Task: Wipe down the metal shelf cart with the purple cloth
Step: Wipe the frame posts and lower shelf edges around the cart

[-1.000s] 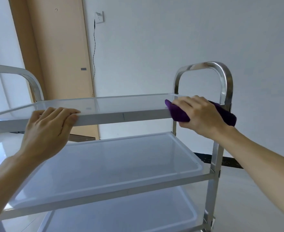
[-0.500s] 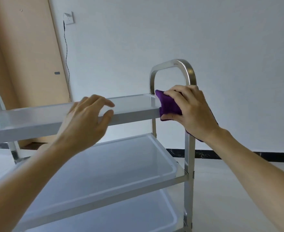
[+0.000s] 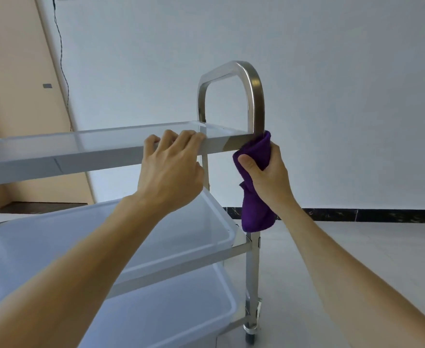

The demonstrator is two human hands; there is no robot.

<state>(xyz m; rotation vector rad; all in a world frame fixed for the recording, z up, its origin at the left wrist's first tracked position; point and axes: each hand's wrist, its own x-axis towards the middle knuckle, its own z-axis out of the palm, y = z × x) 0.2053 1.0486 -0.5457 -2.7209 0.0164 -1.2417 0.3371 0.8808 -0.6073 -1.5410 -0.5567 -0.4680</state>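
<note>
- Metal shelf cart (image 3: 253,249) stands on a pale floor (image 3: 357,259) against a white wall (image 3: 332,96); three tiers in view, the frame bright steel.
- Top shelf (image 3: 93,156) runs from the left edge of view to the right-hand post; its front rim is a flat steel band.
- Left hand (image 3: 171,169) rests on that front rim — fingers curled over the edge, fingertips on the inner side of the shelf, thumb below the rim. Grip is closed around the rim.
- Right hand (image 3: 269,177) holds the purple cloth (image 3: 254,197) wrapped around the right front post, just below the top shelf corner. Grip is closed on the cloth: thumb across the near face, fingers hidden behind the post.
- Cloth is bunched at the top, touching the shelf corner; its lower end hangs loose down the post, ending just above the middle tier's corner.
- Arched steel handle (image 3: 254,91) rises above the cloth, upright, its near leg running down into the wrapped post.
- Middle tier carries a white plastic tray (image 3: 221,222); a second white tray (image 3: 206,310) sits on the bottom tier.
- A caster wheel (image 3: 250,332) shows at the foot of the post — touching the floor.
- Tan door (image 3: 18,96) to the left, a thin black cable (image 3: 62,59) trailing down the wall beside it; dark baseboard (image 3: 357,214) along the wall's foot.
</note>
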